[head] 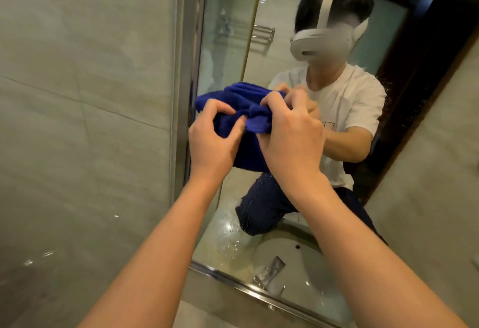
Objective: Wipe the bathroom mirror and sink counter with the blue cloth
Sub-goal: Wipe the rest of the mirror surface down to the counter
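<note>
Up close, both hands' grips pinch the blue cloth (233, 110) before the steel-framed mirror (233, 29); grey tile wall (77, 94) alongside.

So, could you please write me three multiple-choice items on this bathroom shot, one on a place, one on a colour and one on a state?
1. Where is the cloth held?
A. In front of the mirror
B. Inside the sink basin
C. Flat on the floor

2. What colour is the cloth?
A. White
B. Blue
C. Green

3. How is the cloth held?
A. By the left hand alone
B. By the right hand alone
C. Bunched in both hands

Answers:
1. A, since the cloth is up in front of the glass and reflected in it.
2. B, since the fabric is deep blue.
3. C, since fingers of both hands pinch its folds.
</note>
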Demonstrator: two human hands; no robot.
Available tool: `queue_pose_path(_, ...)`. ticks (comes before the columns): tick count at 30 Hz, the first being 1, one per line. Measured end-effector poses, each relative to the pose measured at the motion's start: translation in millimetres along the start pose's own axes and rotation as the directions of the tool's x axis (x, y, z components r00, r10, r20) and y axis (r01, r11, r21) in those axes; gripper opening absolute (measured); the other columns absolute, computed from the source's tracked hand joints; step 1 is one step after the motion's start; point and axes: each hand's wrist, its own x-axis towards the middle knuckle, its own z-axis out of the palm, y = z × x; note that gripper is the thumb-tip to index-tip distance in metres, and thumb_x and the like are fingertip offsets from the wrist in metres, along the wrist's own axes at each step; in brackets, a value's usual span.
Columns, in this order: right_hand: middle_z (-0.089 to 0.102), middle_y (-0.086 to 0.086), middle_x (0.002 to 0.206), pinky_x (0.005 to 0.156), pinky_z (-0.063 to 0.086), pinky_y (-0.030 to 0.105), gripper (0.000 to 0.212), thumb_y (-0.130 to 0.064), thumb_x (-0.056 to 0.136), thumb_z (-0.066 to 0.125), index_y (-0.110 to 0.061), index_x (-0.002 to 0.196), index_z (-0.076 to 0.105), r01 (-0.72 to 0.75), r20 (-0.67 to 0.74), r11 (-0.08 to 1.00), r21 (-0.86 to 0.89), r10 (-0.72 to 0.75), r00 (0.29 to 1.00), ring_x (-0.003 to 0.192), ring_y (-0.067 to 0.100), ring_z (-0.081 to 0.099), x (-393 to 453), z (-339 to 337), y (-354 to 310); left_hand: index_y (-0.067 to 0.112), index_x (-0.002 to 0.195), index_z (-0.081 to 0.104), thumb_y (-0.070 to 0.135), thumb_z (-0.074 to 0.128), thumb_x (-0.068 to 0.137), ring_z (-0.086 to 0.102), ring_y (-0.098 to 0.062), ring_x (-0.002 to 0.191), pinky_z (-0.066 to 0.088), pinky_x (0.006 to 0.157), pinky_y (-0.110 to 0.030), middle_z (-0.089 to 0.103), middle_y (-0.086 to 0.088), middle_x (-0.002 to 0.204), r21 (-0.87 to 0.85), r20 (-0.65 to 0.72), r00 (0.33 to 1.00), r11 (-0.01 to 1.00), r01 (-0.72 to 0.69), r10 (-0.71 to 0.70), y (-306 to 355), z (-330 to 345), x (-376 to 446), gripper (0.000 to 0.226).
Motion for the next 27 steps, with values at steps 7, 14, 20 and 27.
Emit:
queue_pose_path(7,0.052,0.01,0.09,0.039,0.03,0.027,0.022,-0.025,0.074,0.074,-0.019,0.087,0.058,0.012,0.077,1.0,-0.022,-0.01,0.997,0.043,0.029,0.047,-96.5,45.9,16.2,0.031,0.083,0.053,0.028,0.069,0.082,0.054,-0.003,0.072,0.044,0.068,-0.025,0.059,0.016,0.077,-0.012,0.038,0.989,0.99,0.142,-0.142,-67.0,4.2,-97.9,0.016)
queue_pose_path(14,0.053,0.006,0.088,0.039,0.028,0.03,0.039,-0.022,0.059,0.082,-0.023,0.086,0.054,-0.106,0.493,0.987,-0.121,0.152,0.857,0.044,0.029,0.056,-224.8,93.5,36.9,0.026,0.073,0.054,0.027,0.075,0.076,0.058,-0.009,0.07,0.047,0.067,-0.034,0.063,0.011,0.073,0.189,0.253,0.81,0.848,0.496,-0.53,-132.8,-1.4,-228.1,0.021)
queue_pose_path(20,0.045,0.0,0.122,0.072,0.047,0.037,0.028,-0.04,0.092,0.053,-0.032,0.118,0.047,-0.265,0.726,0.943,-0.2,0.325,0.607,0.089,0.03,0.065,-283.5,81.9,44.8,0.031,0.071,0.058,0.016,0.082,0.076,0.062,-0.003,0.077,0.046,0.075,-0.029,0.067,0.013,0.076,0.336,0.384,0.627,0.736,0.588,-0.677,-124.3,-12.6,-272.2,0.029)
queue_pose_path(27,0.053,0.003,0.092,0.052,0.05,0.038,0.021,-0.034,0.078,0.067,-0.025,0.096,0.064,-0.22,0.216,0.966,0.136,0.188,0.958,0.067,0.035,0.06,-159.0,17.6,46.2,0.019,0.079,0.061,0.012,0.08,0.078,0.06,-0.003,0.078,0.045,0.077,-0.017,0.065,0.008,0.079,-0.042,0.218,0.91,0.929,0.368,-0.351,-31.1,-0.2,-145.8,0.021)
